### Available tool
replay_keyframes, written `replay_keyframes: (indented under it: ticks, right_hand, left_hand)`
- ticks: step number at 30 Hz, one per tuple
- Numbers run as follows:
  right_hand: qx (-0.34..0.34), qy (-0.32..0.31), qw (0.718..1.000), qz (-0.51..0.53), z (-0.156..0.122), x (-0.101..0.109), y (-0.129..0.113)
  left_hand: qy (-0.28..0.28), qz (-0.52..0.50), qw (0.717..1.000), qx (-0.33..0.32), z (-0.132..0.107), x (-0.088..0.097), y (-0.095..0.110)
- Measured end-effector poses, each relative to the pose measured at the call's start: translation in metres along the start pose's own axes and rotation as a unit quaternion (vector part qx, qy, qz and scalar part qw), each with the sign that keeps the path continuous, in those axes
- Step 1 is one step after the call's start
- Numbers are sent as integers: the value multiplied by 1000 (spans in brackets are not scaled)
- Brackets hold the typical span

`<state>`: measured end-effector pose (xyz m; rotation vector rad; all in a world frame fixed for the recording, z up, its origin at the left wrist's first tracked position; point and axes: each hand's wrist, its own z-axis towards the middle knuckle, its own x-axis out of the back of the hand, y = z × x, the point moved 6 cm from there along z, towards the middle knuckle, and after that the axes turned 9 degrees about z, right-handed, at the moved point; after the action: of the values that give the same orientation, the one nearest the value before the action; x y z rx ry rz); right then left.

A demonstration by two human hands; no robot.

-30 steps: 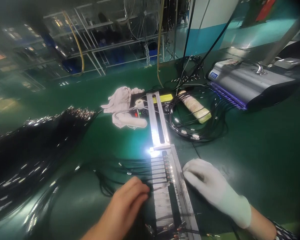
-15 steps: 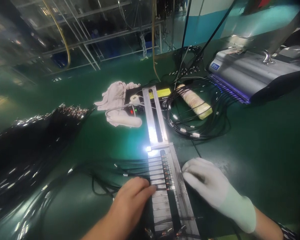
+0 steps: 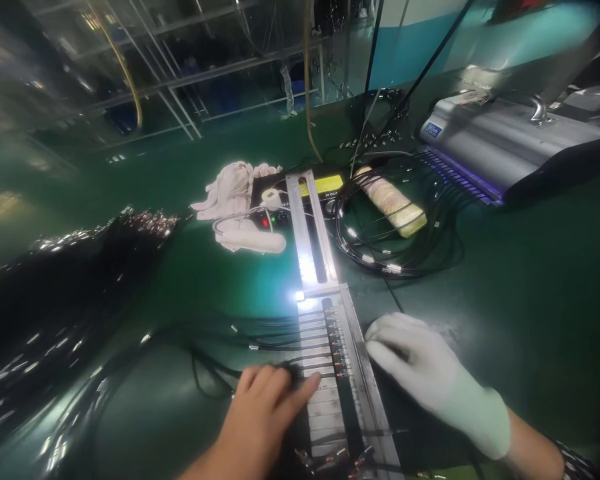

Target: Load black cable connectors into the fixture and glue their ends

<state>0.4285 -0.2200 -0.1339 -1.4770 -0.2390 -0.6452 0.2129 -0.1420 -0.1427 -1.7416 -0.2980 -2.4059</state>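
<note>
A long metal fixture (image 3: pixel 360 373) with a row of slots lies lengthwise on the green table, and thin black cables (image 3: pixel 275 343) with metal tips run into it from the left. My bare left hand (image 3: pixel 263 417) rests on the fixture's left edge, fingers stretched out over the cables at a slot. My gloved right hand (image 3: pixel 430 373) lies against the fixture's right rail, fingers curled onto it. A bright light spot (image 3: pixel 300 297) glares at the fixture's joint.
A big heap of black cables (image 3: pixel 55 300) fills the left. Behind the fixture lie a white cloth (image 3: pixel 230 193), a black box with a yellow label (image 3: pixel 325 187), a coil of cable (image 3: pixel 395 247) around a yellowish roll (image 3: pixel 390 203), and a grey UV machine (image 3: pixel 505 153).
My left hand has slid a little down and right along the fixture, its fingers now reaching onto the slots. The right hand stays put. The view has shifted slightly.
</note>
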Motion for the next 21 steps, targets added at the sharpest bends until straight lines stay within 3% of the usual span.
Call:
replay_keyframes:
  ticks: [4,6,8,10,12,16,19,21]
  right_hand:
    - [20,20,1000,-2,-2,3,-6]
    - [77,21,997,5,-9,4,-22]
    - [158,-29,987,-1,-19,-4,-43]
    - [228,-98,968,-24,-33,-20,-61]
    - [255,-133,956,-50,-45,-37,-68]
    - [265,-110,958,-11,-62,-54,-62]
    - [227,-99,967,55,-62,-41,-47]
    - [183,-68,979,58,-51,-21,-34]
  left_hand:
    - [-25,6,1000,-7,-3,4,0]
    - [-54,-18,998,-25,-6,10,0]
    - [-95,-54,992,-55,-14,15,0]
    - [-103,-69,990,-60,-26,20,-3]
    - [-87,-66,993,-38,-37,22,-9]
    - [0,-70,997,-28,-45,23,-12]
    - [83,-53,995,-36,-34,24,-4]
    - [106,-49,992,-47,-19,23,6]
